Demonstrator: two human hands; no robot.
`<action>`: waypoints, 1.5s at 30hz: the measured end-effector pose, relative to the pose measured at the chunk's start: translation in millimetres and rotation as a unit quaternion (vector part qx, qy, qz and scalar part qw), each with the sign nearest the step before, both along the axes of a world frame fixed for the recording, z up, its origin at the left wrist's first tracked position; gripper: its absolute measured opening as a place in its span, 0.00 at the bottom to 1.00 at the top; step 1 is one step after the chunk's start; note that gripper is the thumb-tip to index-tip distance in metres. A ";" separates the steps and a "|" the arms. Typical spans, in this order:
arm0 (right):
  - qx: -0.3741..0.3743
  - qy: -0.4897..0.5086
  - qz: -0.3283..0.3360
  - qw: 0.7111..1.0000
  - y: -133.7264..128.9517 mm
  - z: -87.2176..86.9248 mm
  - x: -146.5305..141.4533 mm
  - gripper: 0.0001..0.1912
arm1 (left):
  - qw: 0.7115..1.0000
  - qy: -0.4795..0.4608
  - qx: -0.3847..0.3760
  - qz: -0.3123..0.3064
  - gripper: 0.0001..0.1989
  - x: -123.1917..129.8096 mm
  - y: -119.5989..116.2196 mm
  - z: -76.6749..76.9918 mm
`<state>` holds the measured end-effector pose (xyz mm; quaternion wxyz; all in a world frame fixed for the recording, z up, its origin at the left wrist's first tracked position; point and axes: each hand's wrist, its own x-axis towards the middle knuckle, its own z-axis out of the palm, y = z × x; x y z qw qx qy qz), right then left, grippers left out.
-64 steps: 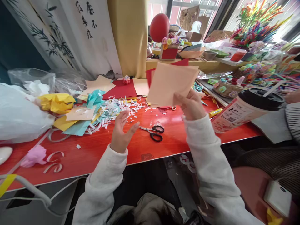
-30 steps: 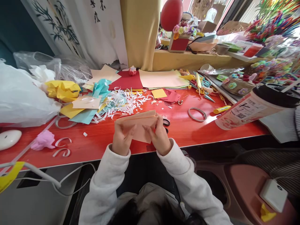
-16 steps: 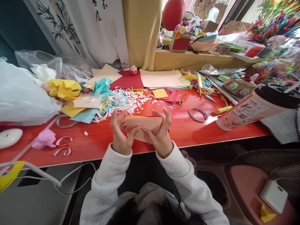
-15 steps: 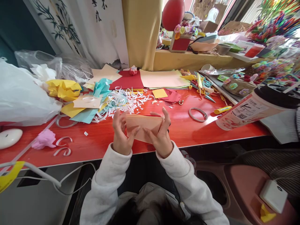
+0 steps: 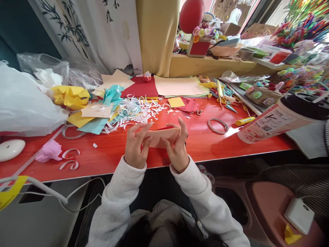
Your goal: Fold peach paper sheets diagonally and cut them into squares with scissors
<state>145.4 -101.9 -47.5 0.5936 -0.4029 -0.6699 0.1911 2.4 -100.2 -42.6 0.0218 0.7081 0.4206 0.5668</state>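
Observation:
A folded sheet of peach paper [image 5: 159, 138] is held up just above the red table, near its front edge. My left hand [image 5: 135, 144] pinches the paper's left end between thumb and fingers. At the right end, my right hand [image 5: 178, 145] grips it the same way, thumb on the near face. The paper's top edge bows a little, and a red strip shows behind it. Beyond my hands lies a heap of white paper shreds [image 5: 138, 109]. A small yellow square of paper [image 5: 176, 102] rests on red paper scraps [image 5: 189, 105].
To the right stand a bracelet-like ring [image 5: 217, 126], a yellow marker [image 5: 245, 121], a large drink cup [image 5: 277, 118] and scissors [image 5: 230, 107]. A white plastic bag [image 5: 28, 103] and a pink crumpled piece [image 5: 49, 151] occupy the left. Paper sheets [image 5: 180, 85] lie at the back.
The paper has tilted, so its near face looks shorter and its top edge bows apart. My left fingers have shifted right over its left end.

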 end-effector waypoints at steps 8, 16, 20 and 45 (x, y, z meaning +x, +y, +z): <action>0.031 -0.083 0.008 0.996 -0.6 9.6 1.5 0.22 | 1.000 0.002 -0.013 -0.026 0.18 2.7 -0.5 6.9; -0.047 0.018 -0.008 0.999 0.3 1.9 -0.9 0.28 | 0.995 -0.075 -0.054 -0.046 0.15 5.1 0.9 2.0; -0.069 0.033 0.001 0.997 4.8 -8.3 2.2 0.15 | 0.997 -0.054 -0.026 -0.048 0.13 2.4 -0.6 6.5; -0.102 0.104 0.053 0.988 -4.9 16.5 6.2 0.09 | 0.962 -0.221 -0.129 -0.094 0.21 -7.5 -5.5 0.3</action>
